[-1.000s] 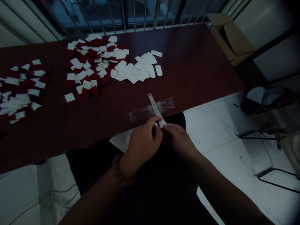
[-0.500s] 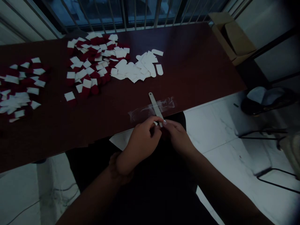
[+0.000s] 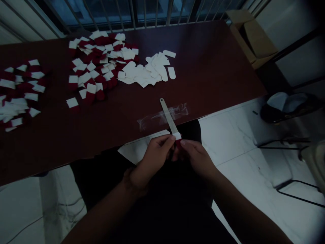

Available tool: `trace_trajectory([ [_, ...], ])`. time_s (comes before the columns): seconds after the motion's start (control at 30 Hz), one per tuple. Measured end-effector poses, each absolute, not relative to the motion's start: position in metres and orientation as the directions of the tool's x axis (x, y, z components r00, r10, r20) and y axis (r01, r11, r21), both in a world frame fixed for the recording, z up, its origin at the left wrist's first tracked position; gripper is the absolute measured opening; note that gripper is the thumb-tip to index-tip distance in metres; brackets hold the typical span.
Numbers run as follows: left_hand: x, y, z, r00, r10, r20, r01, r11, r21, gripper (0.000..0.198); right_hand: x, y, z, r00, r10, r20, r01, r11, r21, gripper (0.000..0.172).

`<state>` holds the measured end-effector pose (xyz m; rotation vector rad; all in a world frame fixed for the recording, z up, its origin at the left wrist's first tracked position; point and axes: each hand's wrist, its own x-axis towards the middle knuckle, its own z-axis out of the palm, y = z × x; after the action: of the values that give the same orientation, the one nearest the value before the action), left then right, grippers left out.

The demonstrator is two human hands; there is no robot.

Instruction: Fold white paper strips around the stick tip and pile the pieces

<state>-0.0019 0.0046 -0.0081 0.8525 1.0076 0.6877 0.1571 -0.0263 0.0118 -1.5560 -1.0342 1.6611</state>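
Observation:
Just off the table's front edge, my left hand (image 3: 160, 149) and my right hand (image 3: 196, 154) are closed together on a small red fabric piece (image 3: 178, 142) with a white end. My left thumb presses the white end, while my right thumb rests on the red part. A flat metal strip (image 3: 168, 114), like a ruler with a hole at its far end, juts over the edge. Its near end meets the white end; whether it runs inside is hidden. Clear tape (image 3: 180, 110) lies across the strip on the table.
The dark red table (image 3: 208, 67) holds a heap of red-and-white pieces (image 3: 91, 74), another heap (image 3: 15, 105) at the left, and a pile of white round-ended cards (image 3: 154, 69). An open cardboard box (image 3: 259, 40) stands at the right end. A stool (image 3: 286, 105) is at the right.
My hands have shifted slightly down, and my left fingers have come off the metal strip. The red piece's white end now shows at the strip's near end. The view has moved a little.

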Motion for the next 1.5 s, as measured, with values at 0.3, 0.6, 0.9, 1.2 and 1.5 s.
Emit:
trace_trajectory([
  [0.3, 0.002, -0.003, -0.006, 0.335, 0.825, -0.455, -0.062, 0.501, 0.863, 0.037, 0.16, -0.028, 0.011, -0.115, 0.861, -0.495, 0.06, -0.491, -0.869, 0.038],
  [0.6, 0.0, -0.008, -0.012, 0.121, 0.968, -0.221, 0.181, 0.197, 0.964, 0.027, 0.16, -0.026, 0.008, -0.116, 0.882, -0.457, 0.143, -0.44, -0.886, 0.039],
  [0.9, -0.006, -0.008, -0.012, 0.232, 0.971, 0.05, 0.469, -0.157, 0.869, 0.019, 0.158, -0.024, 0.006, -0.083, 0.874, -0.479, 0.031, -0.478, -0.878, 0.032],
  [1.2, -0.014, -0.012, -0.008, 0.127, 0.989, 0.071, 0.435, -0.12, 0.892, 0.01, 0.155, -0.009, 0.004, -0.009, 0.907, -0.42, 0.114, -0.417, -0.902, 0.036],
  [1.5, -0.015, 0.009, -0.006, 0.192, 0.943, 0.273, 0.595, -0.333, 0.731, 0.011, 0.178, 0.009, -0.002, -0.001, 0.992, -0.128, 0.31, -0.121, -0.943, 0.009],
])
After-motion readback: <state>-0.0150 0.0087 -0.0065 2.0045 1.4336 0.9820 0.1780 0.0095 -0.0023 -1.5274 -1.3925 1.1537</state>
